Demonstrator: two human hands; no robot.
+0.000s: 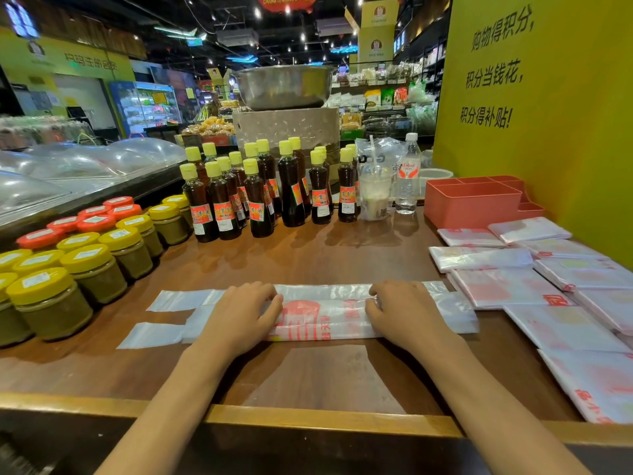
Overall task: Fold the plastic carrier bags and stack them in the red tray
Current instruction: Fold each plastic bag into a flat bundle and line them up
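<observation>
A white plastic carrier bag (325, 313) with red print lies on the wooden counter as a long narrow strip, its two handles pointing left. My left hand (245, 311) rests on its left part with the fingers curled over the strip's far edge. On the right part my right hand (402, 310) lies the same way, fingertips on the plastic. The red tray (474, 204) stands at the back right against the yellow wall, and its compartments look empty. Several flat carrier bags (548, 289) lie spread on the counter right of my hands.
Jars with yellow and red lids (85, 262) crowd the left side. Dark sauce bottles (257, 197) stand in rows at the back, with a drink cup (375, 197) and water bottle (407, 176) beside them. The counter's wooden front edge (308, 419) runs below my forearms.
</observation>
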